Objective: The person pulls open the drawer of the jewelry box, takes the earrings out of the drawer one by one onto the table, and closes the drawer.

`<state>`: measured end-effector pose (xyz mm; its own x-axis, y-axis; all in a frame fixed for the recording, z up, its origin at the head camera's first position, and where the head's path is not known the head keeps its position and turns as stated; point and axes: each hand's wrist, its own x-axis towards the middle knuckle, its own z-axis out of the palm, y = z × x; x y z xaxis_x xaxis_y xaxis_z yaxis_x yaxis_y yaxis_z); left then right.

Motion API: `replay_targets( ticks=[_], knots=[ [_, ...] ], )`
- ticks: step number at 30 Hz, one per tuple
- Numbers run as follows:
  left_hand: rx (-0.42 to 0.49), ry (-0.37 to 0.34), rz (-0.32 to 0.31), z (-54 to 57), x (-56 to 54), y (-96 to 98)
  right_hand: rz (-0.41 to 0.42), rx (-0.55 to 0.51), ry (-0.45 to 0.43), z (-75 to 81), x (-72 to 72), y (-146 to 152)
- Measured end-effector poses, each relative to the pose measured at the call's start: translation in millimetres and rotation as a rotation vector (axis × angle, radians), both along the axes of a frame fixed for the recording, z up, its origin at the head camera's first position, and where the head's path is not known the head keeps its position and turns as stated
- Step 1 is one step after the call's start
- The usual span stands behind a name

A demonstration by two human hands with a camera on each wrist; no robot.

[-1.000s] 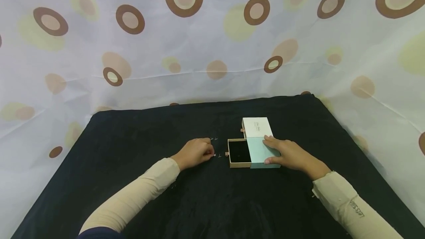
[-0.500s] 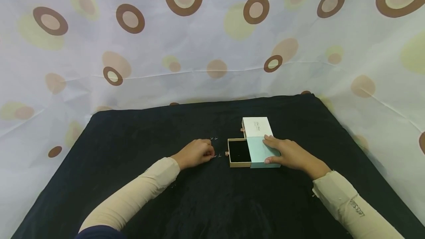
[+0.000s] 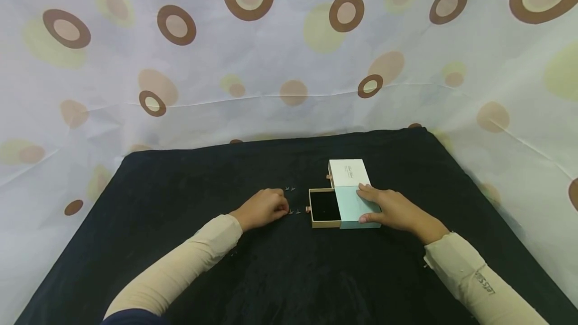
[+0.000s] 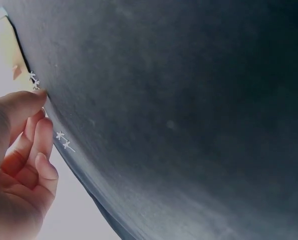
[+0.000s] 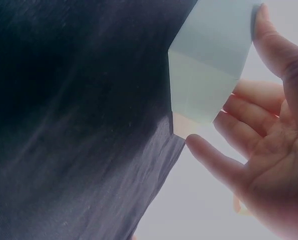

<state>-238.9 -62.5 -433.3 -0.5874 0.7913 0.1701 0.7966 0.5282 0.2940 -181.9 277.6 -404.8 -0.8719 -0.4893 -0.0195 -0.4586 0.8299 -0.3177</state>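
My left hand (image 3: 263,208) is low over the black cloth, thumb and index finger brought together. In the left wrist view their tips pinch the post end of a small star-shaped stud earring (image 4: 36,83). A second stud (image 3: 297,211) lies just right of it, and another pair (image 3: 290,188) lies farther back. My right hand (image 3: 397,209) grips the light-blue jewelry box (image 3: 354,205), thumb at the near edge and fingers across the top and right end. The box's drawer (image 3: 325,224) is pulled out to the left, showing a black lining.
A white box (image 3: 348,172) with a small pull tab lies right behind the blue one. Something tiny (image 3: 233,253) lies on the black cloth (image 3: 203,174) near the left sleeve. A patterned curtain (image 3: 289,64) hangs behind the table.
My left fingertips have drawn back very slightly to the left, so more of the nearest stud shows. The right hand and both boxes stay where they were.
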Motion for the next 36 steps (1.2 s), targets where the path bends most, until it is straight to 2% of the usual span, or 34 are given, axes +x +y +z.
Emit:
replay_targets(
  ticks=[13, 21, 28, 36],
  knots=[
    [-0.024, -0.003, 0.006, -1.5, -2.9, -0.9, -0.003, -0.001, -0.003, 1.7, 1.7, 0],
    [-0.048, -0.089, -0.004, 4.6, -3.4, 0.9, -0.001, -0.007, 0.003, 0.4, 2.2, 0],
    [-0.008, -0.078, 0.046, 8.5, 0.2, 12.4, -0.001, -0.014, 0.003, -0.3, 2.6, 1],
    [-0.013, -0.093, 0.058, 6.3, 3.7, 31.5, 0.001, -0.021, -0.003, -1.0, 2.4, 2]
  ],
)
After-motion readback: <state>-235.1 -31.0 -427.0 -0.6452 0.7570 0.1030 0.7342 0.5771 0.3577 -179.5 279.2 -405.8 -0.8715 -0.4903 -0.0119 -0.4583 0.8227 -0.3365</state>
